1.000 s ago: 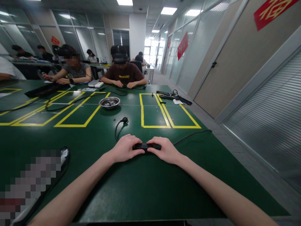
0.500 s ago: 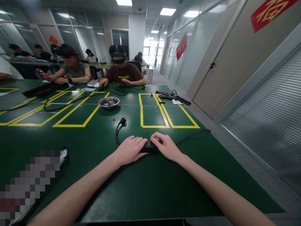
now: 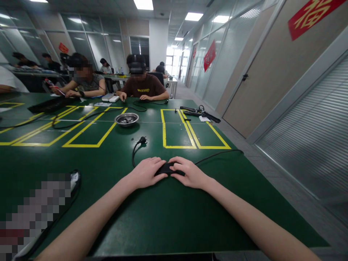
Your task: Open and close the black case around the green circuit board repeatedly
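Note:
A small black box-shaped device (image 3: 165,169) lies on the green table (image 3: 168,217) straight ahead of me. My left hand (image 3: 146,172) is closed over its left end and my right hand (image 3: 188,172) is closed over its right end, so most of it is hidden. One black cable runs from under my left hand to a plug (image 3: 142,139) further out. A second black cable (image 3: 220,153) leads off toward the table's right edge.
A metal bowl (image 3: 126,118) sits beyond the plug. Yellow tape rectangles (image 3: 179,146) mark the table. Black tools (image 3: 198,112) lie at the far right. Two people sit at the far side, handling small items. Another black cable (image 3: 67,123) crosses the left.
My hands have closed in on the black device from its two ends, covering more of it. The person in the brown shirt has moved a hand to the left.

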Available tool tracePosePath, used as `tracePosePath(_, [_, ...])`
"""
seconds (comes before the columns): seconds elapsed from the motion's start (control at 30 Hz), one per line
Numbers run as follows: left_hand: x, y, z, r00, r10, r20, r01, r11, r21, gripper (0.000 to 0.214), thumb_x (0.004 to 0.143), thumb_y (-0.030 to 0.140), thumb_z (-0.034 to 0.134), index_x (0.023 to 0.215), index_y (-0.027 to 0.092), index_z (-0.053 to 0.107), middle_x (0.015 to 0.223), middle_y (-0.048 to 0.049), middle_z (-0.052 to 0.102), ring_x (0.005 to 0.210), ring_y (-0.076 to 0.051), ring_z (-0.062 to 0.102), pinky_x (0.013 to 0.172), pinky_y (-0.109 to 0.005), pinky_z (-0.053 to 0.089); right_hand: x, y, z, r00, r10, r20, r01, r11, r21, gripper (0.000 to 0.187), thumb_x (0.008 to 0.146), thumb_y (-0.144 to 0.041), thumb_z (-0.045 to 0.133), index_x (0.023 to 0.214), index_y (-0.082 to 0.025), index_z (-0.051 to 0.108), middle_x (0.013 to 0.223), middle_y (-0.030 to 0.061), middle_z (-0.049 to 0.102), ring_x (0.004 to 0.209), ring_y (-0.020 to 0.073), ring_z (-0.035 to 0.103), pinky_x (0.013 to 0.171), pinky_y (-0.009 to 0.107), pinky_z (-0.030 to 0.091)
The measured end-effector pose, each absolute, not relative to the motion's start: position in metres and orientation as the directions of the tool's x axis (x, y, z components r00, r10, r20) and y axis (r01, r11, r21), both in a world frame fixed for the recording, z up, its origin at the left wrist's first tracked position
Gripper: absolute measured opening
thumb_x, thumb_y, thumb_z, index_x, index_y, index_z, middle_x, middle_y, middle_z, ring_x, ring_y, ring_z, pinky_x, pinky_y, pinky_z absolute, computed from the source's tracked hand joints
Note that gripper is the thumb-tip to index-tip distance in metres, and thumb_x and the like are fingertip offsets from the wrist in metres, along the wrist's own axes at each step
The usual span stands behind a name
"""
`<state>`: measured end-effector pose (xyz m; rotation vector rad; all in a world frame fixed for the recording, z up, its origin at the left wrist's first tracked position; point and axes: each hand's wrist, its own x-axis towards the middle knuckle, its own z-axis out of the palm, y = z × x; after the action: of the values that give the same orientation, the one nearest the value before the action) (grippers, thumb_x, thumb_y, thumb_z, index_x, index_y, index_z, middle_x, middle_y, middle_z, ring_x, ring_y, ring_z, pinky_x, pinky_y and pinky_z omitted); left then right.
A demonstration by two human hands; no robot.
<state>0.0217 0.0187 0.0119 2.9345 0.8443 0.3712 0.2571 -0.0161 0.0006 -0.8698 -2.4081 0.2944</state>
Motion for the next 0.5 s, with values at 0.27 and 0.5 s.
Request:
tracePosePath(0.27, [0.022,0.022,0.007,0.816,0.537,0.213,0.528,-0.843,0.104,0.034,0.098,0.045,0.058,0.117,0.016,0.062,0.104,-0.0093,0.064,0.092,-0.024,0.062,0.080,-0.034,0.047,0.258,-0.011,-0.008,-0.596,0.681,0.426,0.504,0.730,-0.462,0.015,0.086,-0.018,0.072,0.094,-0.020,0.060,0.116,0.0131,0.068,0.107,0.0249,0.064,0.091,0.042,0.055])
tracePosePath(0.5, [0.014,0.026,0.008,0.745,0.513,0.426,0.513,-0.849,0.126,0.049,0.097,0.046,0.057,0.137,0.018,0.056,0.121,-0.0136,0.064,0.110,-0.029,0.060,0.096,-0.045,0.047,0.256,-0.002,-0.015,-0.382,0.783,0.491,0.445,0.621,-0.645,0.016,0.084,-0.031,0.075,0.083,-0.020,0.063,0.102,0.0108,0.074,0.094,0.0247,0.070,0.087,0.043,0.055])
